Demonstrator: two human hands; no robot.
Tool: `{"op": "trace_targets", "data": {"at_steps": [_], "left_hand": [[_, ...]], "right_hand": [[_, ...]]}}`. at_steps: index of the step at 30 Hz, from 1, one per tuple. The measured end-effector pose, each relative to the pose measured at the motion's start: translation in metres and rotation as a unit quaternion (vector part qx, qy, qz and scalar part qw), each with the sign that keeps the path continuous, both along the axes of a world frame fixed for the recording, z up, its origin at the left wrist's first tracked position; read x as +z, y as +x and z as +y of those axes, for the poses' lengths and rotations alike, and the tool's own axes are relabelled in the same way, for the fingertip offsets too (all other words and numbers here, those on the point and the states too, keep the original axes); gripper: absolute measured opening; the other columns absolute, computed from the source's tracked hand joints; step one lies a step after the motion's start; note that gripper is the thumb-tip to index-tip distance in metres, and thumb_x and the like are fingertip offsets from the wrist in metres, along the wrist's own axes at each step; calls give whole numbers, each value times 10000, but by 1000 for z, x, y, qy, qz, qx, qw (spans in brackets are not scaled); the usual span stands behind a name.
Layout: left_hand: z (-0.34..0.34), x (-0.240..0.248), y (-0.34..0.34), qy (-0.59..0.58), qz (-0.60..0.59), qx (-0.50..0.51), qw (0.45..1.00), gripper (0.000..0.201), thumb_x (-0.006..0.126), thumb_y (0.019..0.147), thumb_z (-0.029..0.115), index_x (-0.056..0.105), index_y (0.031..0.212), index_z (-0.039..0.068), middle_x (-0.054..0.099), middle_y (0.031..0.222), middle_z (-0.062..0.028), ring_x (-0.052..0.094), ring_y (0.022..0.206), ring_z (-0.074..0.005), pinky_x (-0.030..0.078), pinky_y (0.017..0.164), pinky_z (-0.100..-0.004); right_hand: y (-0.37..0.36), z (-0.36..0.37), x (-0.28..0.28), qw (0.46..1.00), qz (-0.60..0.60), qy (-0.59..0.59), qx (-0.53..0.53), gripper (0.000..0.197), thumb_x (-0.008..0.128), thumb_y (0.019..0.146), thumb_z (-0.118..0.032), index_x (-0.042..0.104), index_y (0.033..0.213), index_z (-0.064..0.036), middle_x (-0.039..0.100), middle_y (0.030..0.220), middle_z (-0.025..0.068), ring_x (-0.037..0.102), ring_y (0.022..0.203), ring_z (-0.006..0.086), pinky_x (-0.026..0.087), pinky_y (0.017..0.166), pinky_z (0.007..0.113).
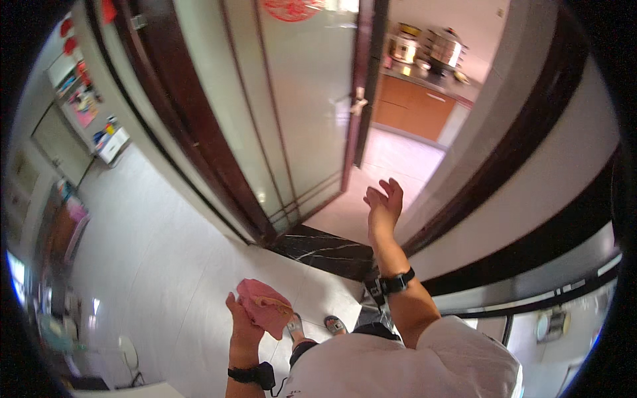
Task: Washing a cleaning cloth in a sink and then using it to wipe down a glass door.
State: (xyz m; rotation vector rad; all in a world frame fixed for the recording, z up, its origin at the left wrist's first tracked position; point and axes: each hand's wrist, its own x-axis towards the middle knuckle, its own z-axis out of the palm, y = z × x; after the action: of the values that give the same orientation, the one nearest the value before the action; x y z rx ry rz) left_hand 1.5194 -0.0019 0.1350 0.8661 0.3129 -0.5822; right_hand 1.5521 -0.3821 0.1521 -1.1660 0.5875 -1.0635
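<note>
A folded pink cloth (264, 305) with a yellowish edge is gripped in my left hand (244, 328), low in front of me above the pale floor. My right hand (385, 202) is stretched forward toward the doorway, holding nothing, its fingers apart and loosely bent. Left of that hand stands a frosted glass door (292, 99) in a dark wooden frame, swung open. Its light metal handle (358, 101) is apart from my fingers. Black bands circle both my wrists.
A black marble threshold (322, 251) crosses the doorway ahead. Beyond it, a kitchen counter (424, 79) bears a steel steamer pot (446, 50) and a rice cooker (405, 46). A wall with dark trim (491, 205) runs close on my right. White shelving (113, 146) stands far left.
</note>
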Motion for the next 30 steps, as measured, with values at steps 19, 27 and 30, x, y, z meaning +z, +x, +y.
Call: {"op": "trace_targets", "data": {"at_steps": [19, 27, 30], "left_hand": [[-118, 1, 216, -136, -127, -359, 915, 795, 273, 972, 751, 496, 1360, 93, 571, 1258, -90, 562, 1209, -278, 486, 1018, -468], [-299, 9, 250, 7, -179, -398, 899, 519, 312, 1047, 417, 608, 1234, 34, 677, 1079, -107, 655, 1040, -246, 541, 868, -393], [-360, 29, 283, 85, -527, -454, 713, 635, 441, 1041, 568, 603, 1280, 2, 661, 1132, -97, 642, 923, -203, 508, 850, -326]], "right_hand": [[12, -6, 21, 960, 152, 51, 228, 672, 720, 936, -286, 430, 1464, 13, 597, 1354, 160, 587, 1210, 234, 518, 962, 361], [56, -10, 20, 933, 121, 111, 321, 401, 694, 976, -270, 629, 1232, 32, 683, 1087, 37, 624, 946, 105, 517, 832, 272], [28, -59, -3, 948, 165, 116, 246, 340, 672, 993, -259, 656, 1185, 22, 688, 1001, 36, 629, 870, 100, 529, 755, 273]]}}
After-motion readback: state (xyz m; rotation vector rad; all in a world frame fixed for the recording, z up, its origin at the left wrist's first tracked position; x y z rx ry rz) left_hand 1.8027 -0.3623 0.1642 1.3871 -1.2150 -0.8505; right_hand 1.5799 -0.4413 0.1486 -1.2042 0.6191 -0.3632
